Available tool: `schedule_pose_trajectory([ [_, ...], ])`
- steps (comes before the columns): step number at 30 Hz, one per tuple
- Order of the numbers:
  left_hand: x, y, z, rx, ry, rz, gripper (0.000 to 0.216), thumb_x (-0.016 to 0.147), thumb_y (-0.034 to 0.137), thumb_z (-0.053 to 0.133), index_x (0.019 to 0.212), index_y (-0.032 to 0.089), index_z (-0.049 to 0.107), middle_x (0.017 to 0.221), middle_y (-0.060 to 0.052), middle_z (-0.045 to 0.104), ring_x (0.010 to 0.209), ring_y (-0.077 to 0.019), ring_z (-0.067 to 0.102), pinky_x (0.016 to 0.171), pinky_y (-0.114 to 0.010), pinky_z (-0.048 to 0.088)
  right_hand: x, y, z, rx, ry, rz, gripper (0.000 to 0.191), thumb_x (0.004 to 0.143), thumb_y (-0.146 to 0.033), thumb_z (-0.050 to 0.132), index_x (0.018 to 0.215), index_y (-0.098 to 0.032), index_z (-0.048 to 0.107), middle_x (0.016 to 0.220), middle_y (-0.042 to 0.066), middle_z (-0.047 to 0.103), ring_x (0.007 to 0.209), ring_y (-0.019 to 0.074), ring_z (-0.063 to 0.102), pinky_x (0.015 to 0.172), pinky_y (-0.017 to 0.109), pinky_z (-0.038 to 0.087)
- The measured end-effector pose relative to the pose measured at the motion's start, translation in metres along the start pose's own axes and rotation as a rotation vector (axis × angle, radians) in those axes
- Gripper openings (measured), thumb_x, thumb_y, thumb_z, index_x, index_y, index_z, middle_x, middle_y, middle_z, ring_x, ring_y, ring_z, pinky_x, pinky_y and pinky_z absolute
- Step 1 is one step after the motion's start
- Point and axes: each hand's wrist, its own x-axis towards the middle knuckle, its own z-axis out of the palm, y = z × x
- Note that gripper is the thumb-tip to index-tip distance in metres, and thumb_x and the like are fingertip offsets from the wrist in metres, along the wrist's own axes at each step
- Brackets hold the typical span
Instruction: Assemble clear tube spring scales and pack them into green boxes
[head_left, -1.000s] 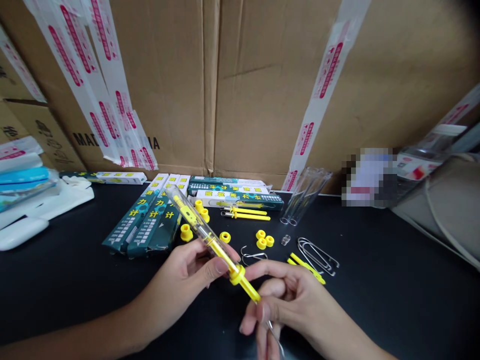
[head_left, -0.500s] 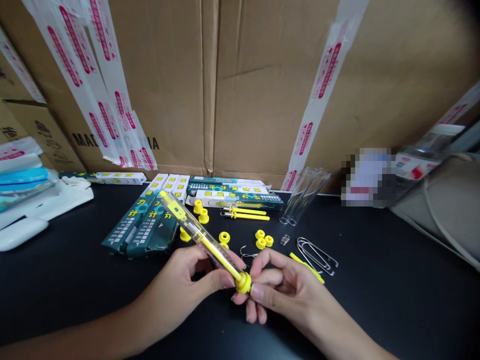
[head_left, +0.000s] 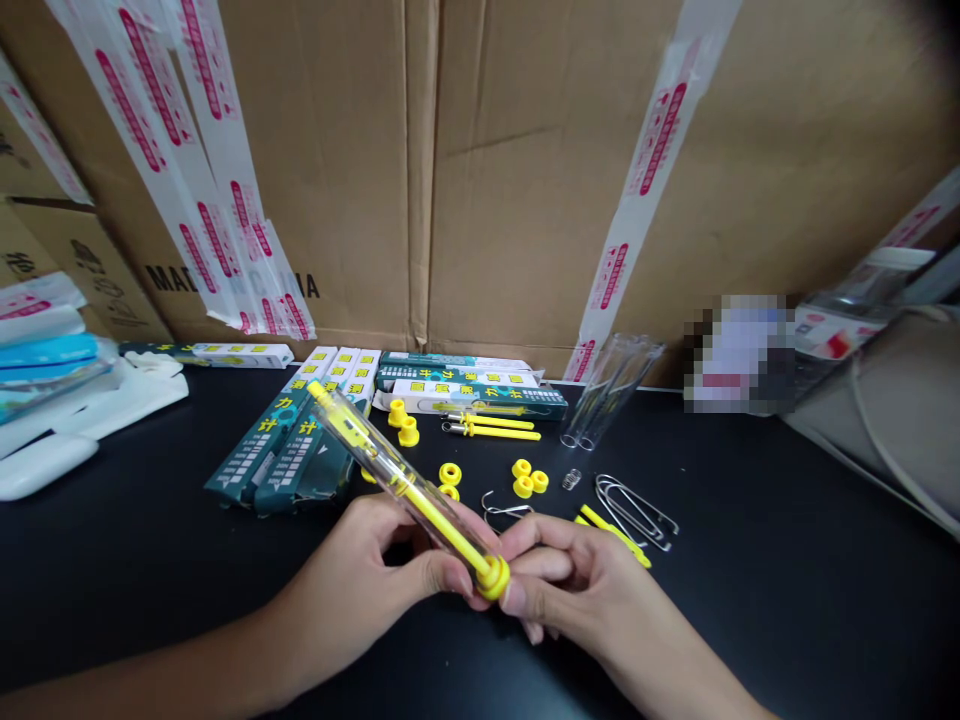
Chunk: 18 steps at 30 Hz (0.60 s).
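Observation:
My left hand (head_left: 397, 570) is wrapped around a clear tubular spring scale (head_left: 420, 497) with a yellow rod inside it. The tube slants from upper left down to lower right, above the black table. At its near end sits a yellow end cap (head_left: 493, 578), pinched between the thumb and fingers of my right hand (head_left: 559, 580). Just beyond my right hand lie a small metal hook (head_left: 506, 510) and a yellow strip (head_left: 615, 537). Several yellow caps (head_left: 523, 478) lie behind the hands, along with a small coil spring (head_left: 571, 480). My fingers hide part of the tube's lower end.
Green-and-white cartons (head_left: 300, 450) lie at left, with more boxes (head_left: 480, 395) at the back. Clear tubes (head_left: 611, 390) stand at back right near large metal hooks (head_left: 637, 512). Yellow rods (head_left: 502, 430) lie mid-table. A big cardboard box (head_left: 360, 180) walls off the rear.
The spring scale has turned a little about its length, and its capped end has shifted slightly right and down. My right hand's lower fingers have drawn in behind the cap.

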Motion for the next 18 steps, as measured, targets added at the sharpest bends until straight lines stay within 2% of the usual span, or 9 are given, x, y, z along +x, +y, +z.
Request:
schedule_pose_trajectory([
  [3, -0.0004, -0.0007, 0.0002, -0.019, 0.011, 0.023, 0.023, 0.075, 0.004, 0.074, 0.086, 0.023, 0.081, 0.081, 0.004, 0.078, 0.075, -0.0137, 0.071, 0.073, -0.020, 0.054, 0.0004, 0.0004, 0.0018, 0.002, 0.001, 0.015, 0.040, 0.060, -0.046, 0.096, 0.070, -0.016, 0.073, 0.053, -0.005, 0.066, 0.048, 0.0068, 0.048, 0.053, 0.020, 0.041],
  [7, -0.0003, -0.0014, 0.0007, -0.078, -0.017, 0.008, 0.025, 0.074, 0.003, 0.071, 0.085, 0.023, 0.081, 0.077, 0.005, 0.076, 0.069, -0.0127, 0.070, 0.068, -0.020, 0.054, -0.0016, 0.0048, 0.0002, -0.054, -0.042, -0.018, 0.038, 0.067, -0.050, 0.091, 0.068, -0.016, 0.076, 0.062, 0.000, 0.072, 0.051, 0.0075, 0.048, 0.052, 0.020, 0.038],
  [14, 0.0005, -0.0054, -0.0014, 0.083, 0.045, 0.038, 0.022, 0.076, 0.006, 0.069, 0.084, 0.023, 0.080, 0.079, 0.005, 0.076, 0.069, -0.0122, 0.065, 0.067, -0.019, 0.050, -0.0025, 0.0049, -0.0015, -0.120, -0.059, -0.030, 0.033, 0.077, -0.049, 0.085, 0.073, -0.017, 0.078, 0.072, 0.005, 0.081, 0.051, 0.0080, 0.049, 0.051, 0.020, 0.036],
  [18, -0.0010, -0.0086, -0.0013, 0.118, 0.092, 0.047, 0.017, 0.077, 0.011, 0.069, 0.084, 0.022, 0.079, 0.080, 0.004, 0.077, 0.073, -0.0144, 0.067, 0.069, -0.020, 0.051, -0.0003, 0.0068, -0.0024, -0.077, -0.093, -0.048, 0.026, 0.076, -0.043, 0.088, 0.080, -0.019, 0.079, 0.078, 0.004, 0.082, 0.062, 0.0095, 0.062, 0.058, 0.018, 0.044],
])
